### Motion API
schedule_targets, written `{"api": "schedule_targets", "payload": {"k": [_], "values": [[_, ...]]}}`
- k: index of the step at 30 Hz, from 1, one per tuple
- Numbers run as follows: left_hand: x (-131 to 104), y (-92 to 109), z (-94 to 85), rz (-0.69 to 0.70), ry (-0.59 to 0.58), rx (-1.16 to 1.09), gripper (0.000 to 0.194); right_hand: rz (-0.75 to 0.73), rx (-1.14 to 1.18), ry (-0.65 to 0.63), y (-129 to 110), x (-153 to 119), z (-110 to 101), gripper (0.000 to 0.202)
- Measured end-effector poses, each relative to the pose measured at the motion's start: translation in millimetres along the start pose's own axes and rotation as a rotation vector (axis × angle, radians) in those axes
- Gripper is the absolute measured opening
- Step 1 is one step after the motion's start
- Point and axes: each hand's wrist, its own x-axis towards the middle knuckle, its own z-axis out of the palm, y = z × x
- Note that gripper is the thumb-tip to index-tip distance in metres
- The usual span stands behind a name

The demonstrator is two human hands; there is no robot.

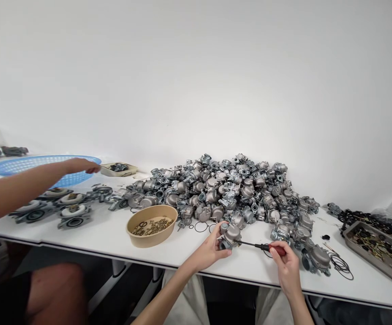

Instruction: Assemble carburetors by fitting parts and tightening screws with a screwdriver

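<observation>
My left hand (212, 249) grips a grey metal carburetor (231, 234) just above the table's front edge. A screwdriver (277, 249) with a red and black handle lies in my right hand (287, 266), its fingers closed round the handle. The thin shaft points left, and its tip meets the lower right side of the carburetor. Behind both hands rises a large pile of similar carburetors (212, 189). A tan bowl (151, 239) with small brass-coloured parts stands to the left of my left hand.
Another person's arm (30, 187) reaches in from the left over a blue basket (47, 164) and several carburetors. Black rings (341, 266) and a metal tray (372, 257) of small parts lie at the right. A small tan tray (128, 170) sits further back.
</observation>
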Motion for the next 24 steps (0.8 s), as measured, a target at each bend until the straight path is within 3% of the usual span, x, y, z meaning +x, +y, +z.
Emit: {"api": "schedule_targets", "payload": {"k": [24], "values": [[1.1,-7.0,-0.5,-0.009,-0.007,-0.035,0.101,0.081,0.036,0.002,6.8,-1.1,-2.7,0.043]]}}
